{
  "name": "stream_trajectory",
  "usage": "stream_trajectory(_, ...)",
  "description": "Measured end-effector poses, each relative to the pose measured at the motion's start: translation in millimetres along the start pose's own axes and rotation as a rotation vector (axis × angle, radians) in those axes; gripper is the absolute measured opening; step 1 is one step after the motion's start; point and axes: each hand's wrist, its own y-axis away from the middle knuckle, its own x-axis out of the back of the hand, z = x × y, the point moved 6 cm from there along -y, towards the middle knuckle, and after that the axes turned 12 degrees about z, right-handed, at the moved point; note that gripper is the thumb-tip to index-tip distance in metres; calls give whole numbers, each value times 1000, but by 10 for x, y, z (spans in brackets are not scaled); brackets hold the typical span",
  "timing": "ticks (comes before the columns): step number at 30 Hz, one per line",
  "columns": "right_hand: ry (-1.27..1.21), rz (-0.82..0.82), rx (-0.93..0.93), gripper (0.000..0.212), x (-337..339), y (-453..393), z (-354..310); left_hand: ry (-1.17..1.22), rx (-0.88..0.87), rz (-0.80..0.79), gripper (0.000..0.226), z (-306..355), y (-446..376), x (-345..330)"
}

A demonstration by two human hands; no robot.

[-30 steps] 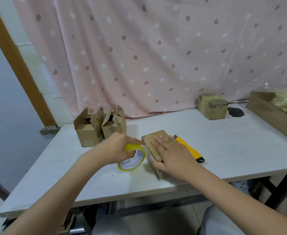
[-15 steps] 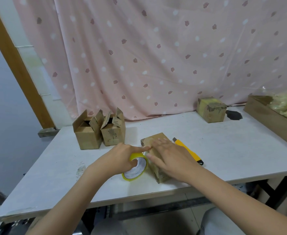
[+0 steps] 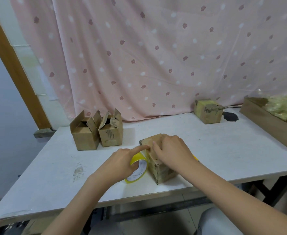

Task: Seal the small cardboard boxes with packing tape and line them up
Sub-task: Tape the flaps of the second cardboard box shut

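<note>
Fingers [image 3: 136, 150] of your left hand [image 3: 122, 162] curl round the tape roll [image 3: 138, 170], forefinger touching the box [image 3: 158, 167]; your right hand [image 3: 171, 152] lies flat on top.

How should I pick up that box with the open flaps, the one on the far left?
Probably best to grip the open box by its two flat side walls, low down, coming from above and in front. Its flaps stand up loose and would likely bend, and a second open box sits close against its right.
</note>
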Motion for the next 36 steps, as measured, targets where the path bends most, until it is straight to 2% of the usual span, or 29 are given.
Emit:
stream_trajectory(4,50,-143,-87,35,-80,-114,-110,21,56,20,50,19,-12,-2)
stream_trajectory(8,43,-278,-204,14,-209,-279,-160,9,112,36,48,1,6,-14)
stream_trajectory(12,118,-419,-223,39,-251,-401,-203,11,151,37,46,-57,40,-4)
stream_trajectory(17,358,-617,-139,43,-169,-449,-305,15,173,33,43,-70,68,-2)
stream_trajectory(20,376,-738,-158,51,-166,-441,-295,19,182,30,39,-81,77,13)
stream_trajectory(25,361,-735,-154,43,-254,-487,-289,-15,156,12,38,23,50,11)
stream_trajectory(31,228,-469,-238,48,-260,-534,-239,-2,111,33,40,61,39,106)
stream_trajectory(36,190,-459,-289,53,-168,-527,-136,23,80,59,42,69,-19,235)
